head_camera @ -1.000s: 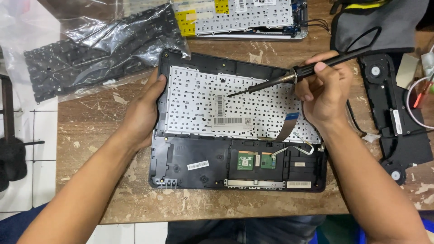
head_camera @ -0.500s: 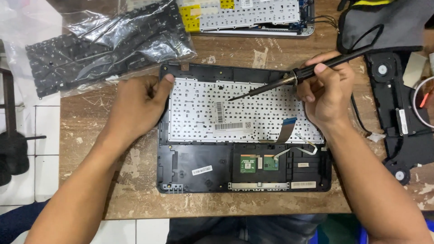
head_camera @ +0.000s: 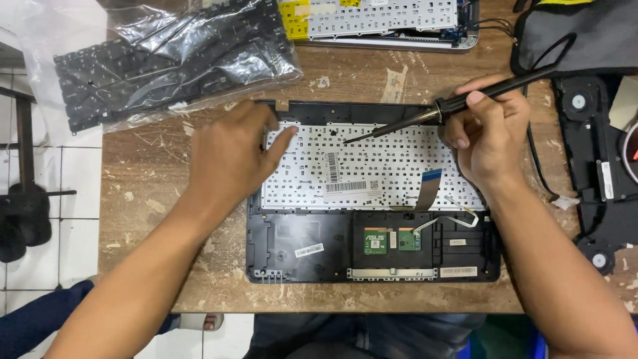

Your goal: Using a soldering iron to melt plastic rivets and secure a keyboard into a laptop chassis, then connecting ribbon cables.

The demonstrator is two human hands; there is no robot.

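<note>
On the worn wooden table (head_camera: 166, 219), nearest the person, lies an upturned black laptop cover (head_camera: 299, 246) with two small green circuit boards (head_camera: 392, 240) along its near half. Beyond them sits the pale metal back of a keyboard (head_camera: 372, 166), with a blue-ended flat ribbon cable (head_camera: 428, 189) curling off its near edge.

The left hand (head_camera: 229, 159) rests on the keyboard's left end, fingers spread flat and closed on nothing, pressing the panel down. The right hand (head_camera: 488, 136) is wrapped tightly, pen-style, around the black handle of a soldering iron (head_camera: 445, 110); its tip hangs over the upper middle of the keyboard back.

To work well here, I judge the tip should meet one spot squarely and briefly, the left hand holding the panel steady with its fingers well clear of the hot end and the ribbon cable kept out of reach.

Farther off lie a black keyboard in a clear plastic bag (head_camera: 173, 60) and a second opened laptop (head_camera: 385, 23), cut off by the top edge. Whether the tip actually touches the metal is hard to tell. At right, a black part with round fans (head_camera: 598, 173) is only partly in view.
</note>
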